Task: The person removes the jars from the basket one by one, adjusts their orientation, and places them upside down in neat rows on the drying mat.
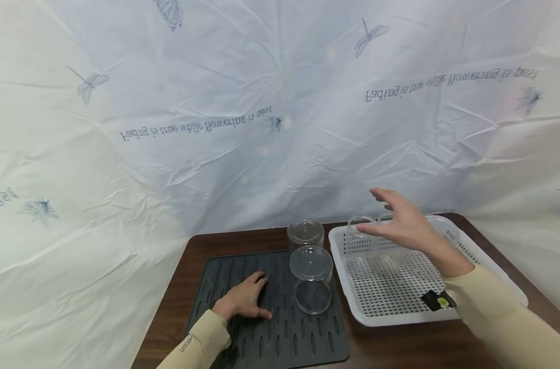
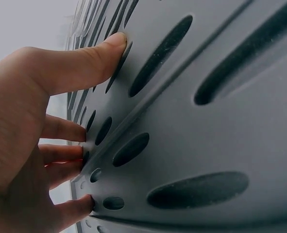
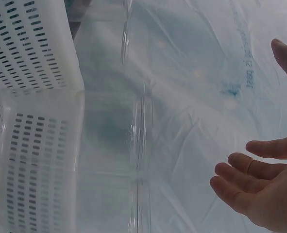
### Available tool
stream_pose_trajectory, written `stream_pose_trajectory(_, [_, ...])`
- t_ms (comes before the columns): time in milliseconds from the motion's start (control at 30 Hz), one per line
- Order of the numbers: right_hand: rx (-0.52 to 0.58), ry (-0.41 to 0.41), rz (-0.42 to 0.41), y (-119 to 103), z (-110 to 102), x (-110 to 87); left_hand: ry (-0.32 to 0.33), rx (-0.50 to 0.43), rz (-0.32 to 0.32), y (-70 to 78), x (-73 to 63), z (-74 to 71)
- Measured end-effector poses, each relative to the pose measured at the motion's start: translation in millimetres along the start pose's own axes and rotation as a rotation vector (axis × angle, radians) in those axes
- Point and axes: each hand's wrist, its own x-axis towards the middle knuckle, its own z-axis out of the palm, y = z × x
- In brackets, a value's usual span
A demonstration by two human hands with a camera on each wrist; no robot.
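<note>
My left hand [image 1: 245, 299] rests with spread fingers on a dark grey ridged drying mat [image 1: 280, 341]; in the left wrist view its thumb [image 2: 92, 63] and fingertips meet the slotted surface. To its right, a clear glass jar [image 1: 311, 284] stands on the mat, and a second glass jar [image 1: 305, 233] stands just behind. Over a white perforated plastic basket [image 1: 400, 322], my right hand [image 1: 402, 221] hovers with thumb and fingers apart and nothing between them. Below it, several clear glass jars [image 1: 359, 243] stand in the basket's back part; their rims show in the right wrist view.
Mat and basket sit side by side on a dark brown wooden table [image 1: 183, 279]. A wrinkled white printed sheet [image 1: 234, 169] hangs close behind the table's back edge and along both sides. A black strap piece with a yellow-green spot [image 1: 439, 300] is at the right sleeve.
</note>
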Motion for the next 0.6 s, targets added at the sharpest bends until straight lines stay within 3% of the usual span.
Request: stream_pose_trajectory(600, [0.071, 0.022, 0.129, 37.6, -22.6, -16.2, -0.002, 0.01, -0.008, 2.3, 0.5, -2.9])
